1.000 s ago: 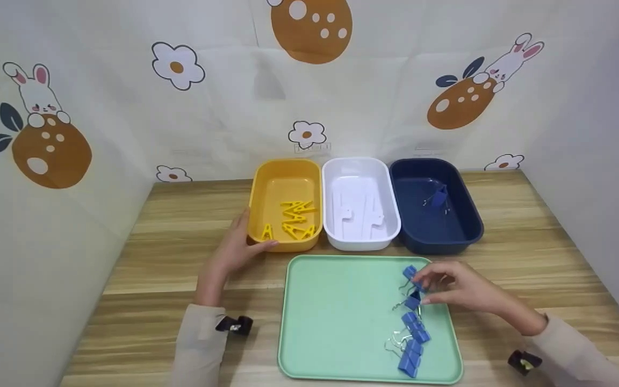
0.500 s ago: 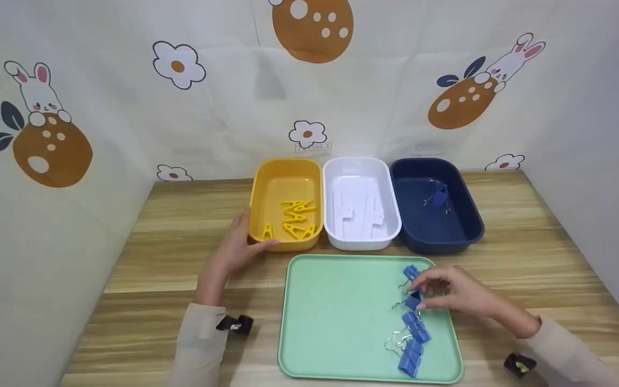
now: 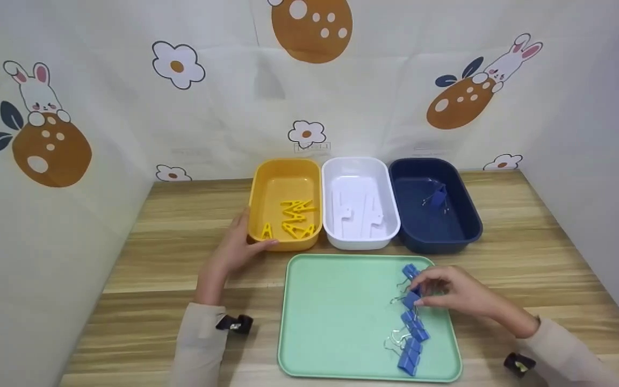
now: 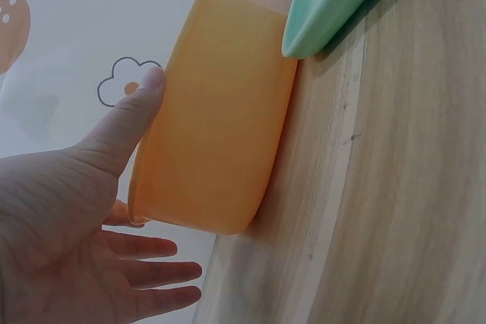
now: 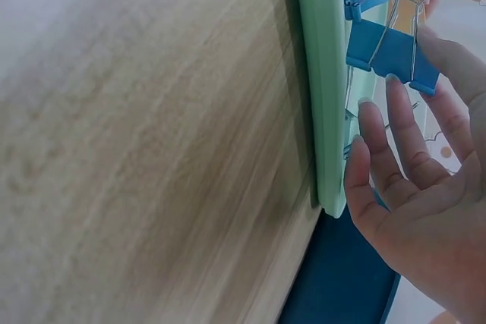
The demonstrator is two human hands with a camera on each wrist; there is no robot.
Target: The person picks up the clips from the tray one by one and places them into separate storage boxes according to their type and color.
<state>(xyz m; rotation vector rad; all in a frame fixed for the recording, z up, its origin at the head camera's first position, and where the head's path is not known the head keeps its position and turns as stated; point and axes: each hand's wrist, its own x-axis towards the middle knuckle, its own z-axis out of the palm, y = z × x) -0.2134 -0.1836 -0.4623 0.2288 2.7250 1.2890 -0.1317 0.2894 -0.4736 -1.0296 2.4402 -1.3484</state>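
My right hand (image 3: 454, 290) pinches a blue binder clip (image 3: 412, 300) between thumb and fingertips, at the right part of the green tray (image 3: 342, 317). In the right wrist view this binder clip (image 5: 391, 55) has its wire handles up, and the other fingers are spread below. Several more blue binder clips (image 3: 410, 357) lie in a column on the tray. My left hand (image 3: 234, 247) rests at the near left corner of the yellow bin (image 3: 282, 245). Its thumb touches the rim, and the other fingers extend straight along the outer side (image 4: 220, 111).
Several yellow clothespins (image 3: 294, 216) lie in the yellow bin. The white bin (image 3: 360, 244) in the middle holds slender white pieces, kind unclear. On the right, the navy bin (image 3: 438, 247) contains one blue binder clip (image 3: 438, 196). A printed cloth (image 3: 223, 107) stands behind the wooden table (image 3: 180, 226).
My right hand has shifted slightly left and down, and its thumb and fingers have closed on a binder clip, which has turned a little. The left hand has stayed at the yellow bin.
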